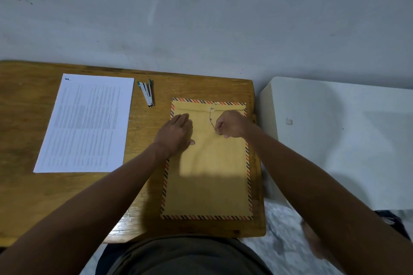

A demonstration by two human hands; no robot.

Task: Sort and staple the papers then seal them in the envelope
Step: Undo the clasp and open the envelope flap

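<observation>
A brown envelope [207, 174] with a striped red and dark border lies on the right part of the wooden table [26, 107], its flap folded down at the far end. My left hand [176, 134] rests flat on the envelope's upper left area. My right hand [232, 124] pinches the thin closure string [210, 118] that runs down from the round button [211, 109] on the flap. A stack of printed white papers [86, 123] lies on the left of the table. Between the papers and the envelope lies a white stapler [146, 92] with green ends.
The table's far edge meets a grey wall [201, 18]. A white cabinet or box [335, 136] stands right beside the table. My lap in dark clothing [190, 257] is under the near edge, with a pale patterned floor at the right.
</observation>
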